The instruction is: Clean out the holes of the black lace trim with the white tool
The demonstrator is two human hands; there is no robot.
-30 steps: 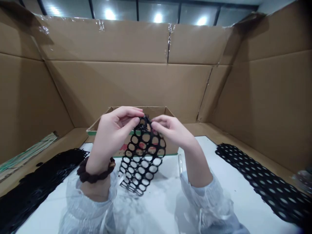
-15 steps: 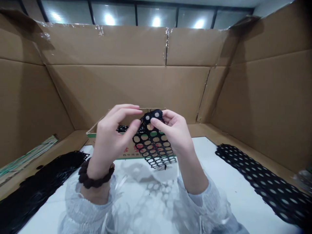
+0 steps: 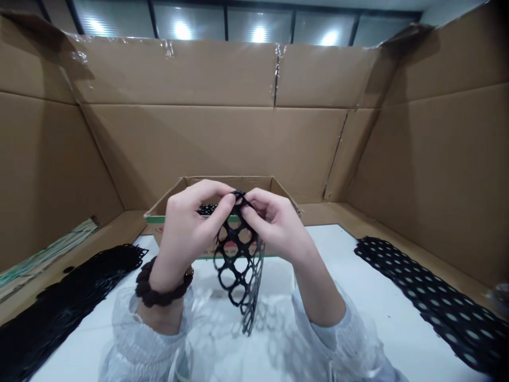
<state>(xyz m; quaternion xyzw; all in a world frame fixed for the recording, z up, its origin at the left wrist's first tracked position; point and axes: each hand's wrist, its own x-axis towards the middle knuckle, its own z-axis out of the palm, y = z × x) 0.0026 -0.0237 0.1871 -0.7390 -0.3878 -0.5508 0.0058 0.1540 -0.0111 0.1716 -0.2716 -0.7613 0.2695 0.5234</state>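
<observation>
A black net strip with round holes hangs from both hands above the white tabletop. My left hand pinches its top edge between thumb and fingers; a dark fluffy band is around that wrist. Close beside it, my right hand grips the same top part of the strip, thumb in front. The lower end of the strip is narrow and folded together, casting a shadow on the table. Behind the hands stands an open cardboard box with more black perforated material inside.
A dark heap of black netting lies at the left. Flat black perforated sheets are on the right of the white table. Tall cardboard walls surround the table, with green-white strips by the left wall.
My left hand has closed on the strip's top edge, where its fingers were apart before. The strip has turned and now hangs lower and narrower. The view has shifted slightly.
</observation>
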